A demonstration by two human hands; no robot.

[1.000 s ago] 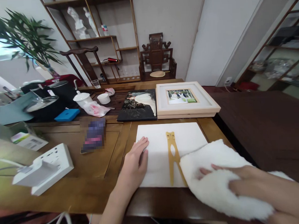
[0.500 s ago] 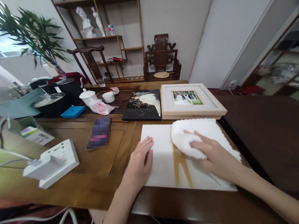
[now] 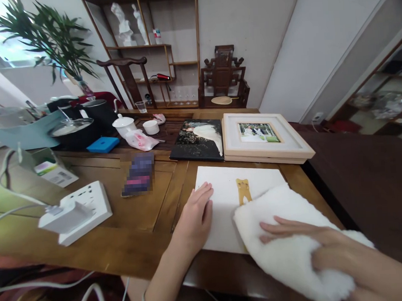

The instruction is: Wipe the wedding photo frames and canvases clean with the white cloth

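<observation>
A flat white board (image 3: 220, 208), like the back of a picture frame, lies at the table's front edge. On it is a gold two-legged hinged piece (image 3: 243, 188), its lower part hidden by a fluffy white cloth (image 3: 258, 224). My right hand (image 3: 300, 239) presses on this cloth, fingers forward and partly sunk in its folds. The cloth covers the board's right side and hangs past its front edge. Along the board's left edge rests my left hand (image 3: 196, 218), fingers stretched out flat and thumb apart.
Behind the board lie a dark photo panel (image 3: 200, 141) and a pale wooden frame (image 3: 268, 151) with a photo. To the left are a phone-like blurred item (image 3: 138, 174), a white power strip (image 3: 101, 205), a blue box (image 3: 102, 144), a white lidded cup (image 3: 123, 123) and a black pot (image 3: 74, 134).
My right hand has slid the cloth toward me and to the right, uncovering the top of the gold piece and the board's far edge. My left hand stays on the left edge.
</observation>
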